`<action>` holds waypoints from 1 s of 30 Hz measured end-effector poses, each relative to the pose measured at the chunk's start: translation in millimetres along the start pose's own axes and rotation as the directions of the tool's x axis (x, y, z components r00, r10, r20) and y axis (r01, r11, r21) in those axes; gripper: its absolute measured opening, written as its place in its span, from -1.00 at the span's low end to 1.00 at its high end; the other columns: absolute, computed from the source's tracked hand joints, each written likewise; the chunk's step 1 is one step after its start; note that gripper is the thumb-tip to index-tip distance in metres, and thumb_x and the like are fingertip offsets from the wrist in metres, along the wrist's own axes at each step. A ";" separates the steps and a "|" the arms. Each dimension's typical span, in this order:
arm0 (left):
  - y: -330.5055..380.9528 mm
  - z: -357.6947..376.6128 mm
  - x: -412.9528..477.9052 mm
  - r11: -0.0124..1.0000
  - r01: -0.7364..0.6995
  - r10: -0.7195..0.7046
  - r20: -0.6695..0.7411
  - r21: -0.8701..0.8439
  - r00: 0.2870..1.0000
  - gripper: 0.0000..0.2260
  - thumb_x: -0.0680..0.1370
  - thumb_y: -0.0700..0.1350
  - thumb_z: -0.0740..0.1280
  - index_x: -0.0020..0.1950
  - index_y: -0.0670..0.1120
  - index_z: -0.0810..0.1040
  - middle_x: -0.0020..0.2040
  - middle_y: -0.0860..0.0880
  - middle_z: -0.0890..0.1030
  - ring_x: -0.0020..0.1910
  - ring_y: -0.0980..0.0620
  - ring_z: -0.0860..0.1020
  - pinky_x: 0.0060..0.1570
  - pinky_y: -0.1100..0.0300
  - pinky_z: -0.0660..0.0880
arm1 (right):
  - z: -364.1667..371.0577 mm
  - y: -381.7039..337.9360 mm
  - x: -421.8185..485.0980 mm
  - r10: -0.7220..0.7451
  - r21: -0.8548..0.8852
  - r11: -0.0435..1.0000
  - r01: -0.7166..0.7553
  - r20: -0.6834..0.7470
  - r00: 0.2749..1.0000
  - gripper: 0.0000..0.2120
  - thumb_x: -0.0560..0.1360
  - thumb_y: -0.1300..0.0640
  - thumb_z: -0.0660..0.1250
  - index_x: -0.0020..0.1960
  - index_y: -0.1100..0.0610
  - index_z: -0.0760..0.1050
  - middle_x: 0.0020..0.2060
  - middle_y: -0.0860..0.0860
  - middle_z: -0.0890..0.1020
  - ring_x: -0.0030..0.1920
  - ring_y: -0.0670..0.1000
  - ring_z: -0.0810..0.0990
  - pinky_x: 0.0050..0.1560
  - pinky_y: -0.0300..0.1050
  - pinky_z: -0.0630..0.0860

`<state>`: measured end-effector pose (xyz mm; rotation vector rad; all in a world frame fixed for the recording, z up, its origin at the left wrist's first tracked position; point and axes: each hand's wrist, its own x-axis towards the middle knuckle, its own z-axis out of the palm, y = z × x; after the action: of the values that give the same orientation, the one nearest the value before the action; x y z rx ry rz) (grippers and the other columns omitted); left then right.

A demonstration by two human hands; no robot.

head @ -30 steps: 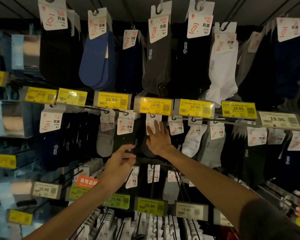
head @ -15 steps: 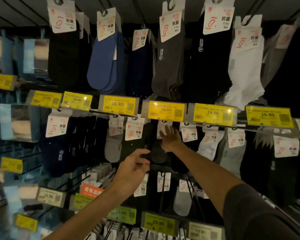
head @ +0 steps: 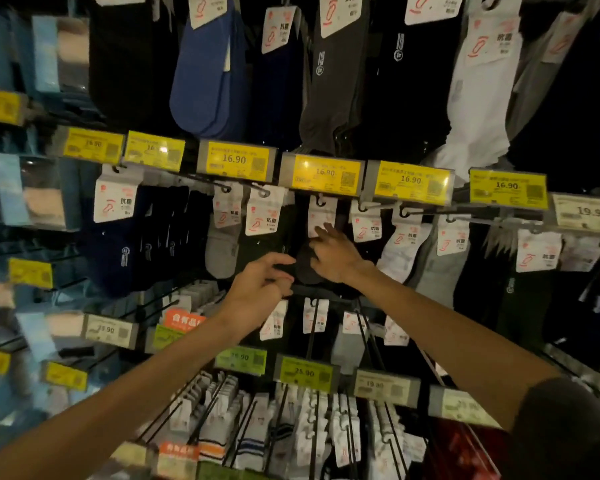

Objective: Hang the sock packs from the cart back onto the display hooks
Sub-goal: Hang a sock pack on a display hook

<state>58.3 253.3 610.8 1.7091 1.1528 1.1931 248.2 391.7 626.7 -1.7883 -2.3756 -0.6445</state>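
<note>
Sock pack (head: 321, 220): dark socks under a white header card, middle row, directly beneath a yellow price tag (head: 323, 174) marked 16.90. Top of card at the display hook (head: 321, 201). Appears threaded on, but too dim to confirm full seating past the upturned tip. Packed close between neighbouring cards (head: 265, 216) on adjacent hooks. Cart not in view.

Risks, as judged from here:
- Slip-off on release, if the card hole sits only on the hook's tip rather than down the shank.
- Torn card hole or dragged-off pack, if pulled downward or outward at the sock end while the card is caught.
- Snagged or dislodged neighbour, given tight spacing and fingers working between cards.
- Misread of seating in poor light, black fabric against black backing.

Position relative to the hands:
- Right hand (head: 333, 254): fingers straight, tips touching the card's lower edge, gripping nothing. Card just above the fingertips, sock body beside and partly behind the palm.
- Left hand (head: 260, 289): below and left of the pack, fingers curled toward the thumb at the sock's dark lower end. Cannot tell whether fabric is actually pinched.
</note>
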 end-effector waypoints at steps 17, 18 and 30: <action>-146.2 40.9 -198.5 0.988 0.149 -0.155 0.242 0.043 0.958 -0.81 0.63 -0.36 0.22 0.09 -0.18 0.60 -0.18 -0.15 0.65 -0.42 0.09 0.58 -0.43 0.39 0.44 | 60.2 -170.5 -362.7 0.210 0.733 0.660 -0.165 0.031 0.977 -0.81 0.60 0.23 0.27 0.14 0.22 0.61 0.08 0.11 0.66 0.06 0.11 0.62 0.11 -0.01 0.51; -161.4 46.6 -215.7 0.982 0.179 -0.191 0.268 0.066 0.944 -0.81 0.63 -0.36 0.22 0.09 -0.17 0.60 -0.17 -0.17 0.65 -0.41 0.04 0.58 -0.43 0.39 0.43 | 75.2 -179.8 -383.5 0.218 0.746 0.626 -0.227 0.112 0.970 -0.81 0.61 0.23 0.27 0.15 0.23 0.60 0.10 0.12 0.66 0.07 0.12 0.62 0.13 0.00 0.51; -375.1 96.6 -391.6 0.739 0.531 -0.664 0.317 0.414 0.677 -0.82 0.62 -0.23 0.25 0.11 -0.02 0.59 -0.12 -0.03 0.66 -0.31 0.12 0.57 -0.31 0.32 0.45 | 271.6 -276.5 -547.1 -0.050 0.684 0.407 -0.605 0.679 0.733 -0.88 0.48 0.48 0.33 -0.01 0.44 0.60 -0.07 0.34 0.66 -0.07 0.30 0.67 -0.03 -0.41 0.38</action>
<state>-8.7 -3.3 128.1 1.4892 1.4773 0.1943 203.1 -53.6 127.4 -1.8515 -1.8154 1.2575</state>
